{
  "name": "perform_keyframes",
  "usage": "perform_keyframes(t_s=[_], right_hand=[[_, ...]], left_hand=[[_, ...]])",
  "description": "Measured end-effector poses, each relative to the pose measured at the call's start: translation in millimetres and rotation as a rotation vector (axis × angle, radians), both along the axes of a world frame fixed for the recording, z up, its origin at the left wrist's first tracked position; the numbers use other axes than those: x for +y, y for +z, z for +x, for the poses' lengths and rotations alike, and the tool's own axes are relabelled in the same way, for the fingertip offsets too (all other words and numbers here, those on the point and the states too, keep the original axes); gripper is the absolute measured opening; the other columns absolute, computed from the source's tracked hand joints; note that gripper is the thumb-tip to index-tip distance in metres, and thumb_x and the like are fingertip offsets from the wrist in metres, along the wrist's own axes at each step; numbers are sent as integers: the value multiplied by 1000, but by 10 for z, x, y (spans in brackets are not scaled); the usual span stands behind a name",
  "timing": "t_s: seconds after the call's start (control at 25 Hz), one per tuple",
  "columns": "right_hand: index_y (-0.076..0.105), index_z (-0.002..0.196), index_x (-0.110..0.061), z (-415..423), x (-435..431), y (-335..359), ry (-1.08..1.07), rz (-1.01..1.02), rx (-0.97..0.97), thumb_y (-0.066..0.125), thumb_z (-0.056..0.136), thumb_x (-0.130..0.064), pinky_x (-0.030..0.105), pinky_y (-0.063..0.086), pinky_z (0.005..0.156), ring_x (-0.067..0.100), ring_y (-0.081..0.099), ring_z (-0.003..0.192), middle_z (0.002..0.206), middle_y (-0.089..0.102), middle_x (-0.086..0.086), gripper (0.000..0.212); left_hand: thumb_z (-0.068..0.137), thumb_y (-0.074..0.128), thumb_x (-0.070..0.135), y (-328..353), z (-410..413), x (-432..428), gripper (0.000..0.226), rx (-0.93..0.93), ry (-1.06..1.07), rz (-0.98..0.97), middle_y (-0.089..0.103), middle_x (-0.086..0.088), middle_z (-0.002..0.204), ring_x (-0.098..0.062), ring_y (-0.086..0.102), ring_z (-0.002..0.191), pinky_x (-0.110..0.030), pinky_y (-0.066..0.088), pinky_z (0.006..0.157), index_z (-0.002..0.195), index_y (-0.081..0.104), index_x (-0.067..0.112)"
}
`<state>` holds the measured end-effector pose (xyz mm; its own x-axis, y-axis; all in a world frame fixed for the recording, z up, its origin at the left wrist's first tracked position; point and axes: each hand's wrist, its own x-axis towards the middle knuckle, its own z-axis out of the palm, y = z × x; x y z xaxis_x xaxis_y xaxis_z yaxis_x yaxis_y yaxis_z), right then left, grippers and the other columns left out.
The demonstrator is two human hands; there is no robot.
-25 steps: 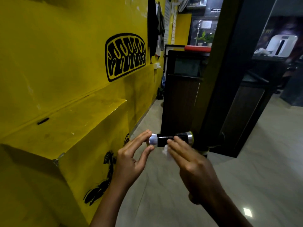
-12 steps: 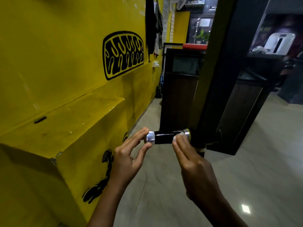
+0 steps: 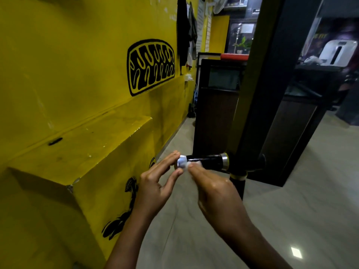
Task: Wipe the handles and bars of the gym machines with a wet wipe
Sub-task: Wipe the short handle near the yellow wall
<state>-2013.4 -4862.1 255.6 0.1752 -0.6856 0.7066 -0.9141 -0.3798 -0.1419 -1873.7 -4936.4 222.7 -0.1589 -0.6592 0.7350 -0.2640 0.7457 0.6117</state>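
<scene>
A short black handle (image 3: 208,161) with silver caps at both ends sticks out to the left from a dark upright machine post (image 3: 258,105). My right hand (image 3: 213,193) presses a small white wet wipe (image 3: 191,164) against the handle near its left silver cap (image 3: 181,164). Most of the wipe is hidden under my fingers. My left hand (image 3: 157,183) is open, its fingertips touching the left cap from the side.
A yellow wall with a black logo (image 3: 151,65) and a yellow ledge (image 3: 81,150) runs along the left. Dark wooden cabinets (image 3: 215,113) stand behind the post. Pale tiled floor (image 3: 291,220) stretches to the right and below my hands.
My right hand slid the wipe along the handle, from the right silver cap half a second ago to the left end now. The left hand stayed at the left cap.
</scene>
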Motion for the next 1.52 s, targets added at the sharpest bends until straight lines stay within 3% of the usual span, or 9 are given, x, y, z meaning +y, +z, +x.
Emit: perform_keyframes(t_s=[0.16,0.36,0.6,0.72,0.84,0.96,1.12,1.36,1.52], right_hand=[[53,126,-3,157,-305,65,47,-91,-46,54,81,-4,44,47,93,28,54,118,126,58,16,45],[57,120,2,5,-359,-374,154,-207,282,41,93,-9,33,22,114,29,42,128,131,53,14,33],[59,113,7,-440,-228,-323,65,-334,349,43,93,-4,46,44,97,34,51,118,118,61,22,27],[50,125,4,-312,-311,-193,5,-262,221,33,92,0,47,35,106,35,44,126,131,50,23,38],[46,133,-1,-190,-436,-109,14,-130,281,32,82,-3,46,33,105,31,46,126,135,49,18,53],[57,121,4,-322,-237,-43,-101,-106,317,57,75,0,46,37,97,33,56,115,124,58,22,46],[63,107,12,-284,99,150,-361,5,274,87,36,-3,41,48,84,37,64,100,108,64,26,76],[54,123,3,-261,-377,-22,-121,-119,358,48,82,-6,44,43,96,34,59,111,118,61,21,43],[46,127,9,-515,-200,-166,-210,-122,364,62,74,-2,50,36,98,37,53,117,124,55,28,56]], left_hand=[[85,62,27,94,46,59,39,201,-168,288,62,16,120,-3,58,109,-18,51,80,120,56,44],[88,51,29,142,61,56,35,290,-239,391,60,13,120,-4,56,115,-23,49,90,122,48,36],[83,65,36,117,-21,41,39,62,-82,270,57,20,121,0,53,115,-23,49,92,120,52,40],[84,64,28,91,-73,35,39,22,-50,216,59,15,122,-1,54,115,-27,50,92,123,57,25],[83,63,24,98,-45,12,37,-24,-20,134,60,17,119,4,55,111,-15,46,89,120,59,22],[82,63,23,113,-8,-3,36,-75,47,63,56,23,113,14,51,108,-5,40,86,118,60,18],[82,62,24,92,-54,23,37,-44,32,98,55,26,113,12,53,108,-7,43,88,119,59,21],[81,64,25,89,-37,2,37,-53,38,84,56,25,112,13,53,108,-7,43,87,118,60,20],[82,63,26,80,-52,13,38,-36,32,102,57,24,113,9,54,108,-10,45,88,119,61,17]])
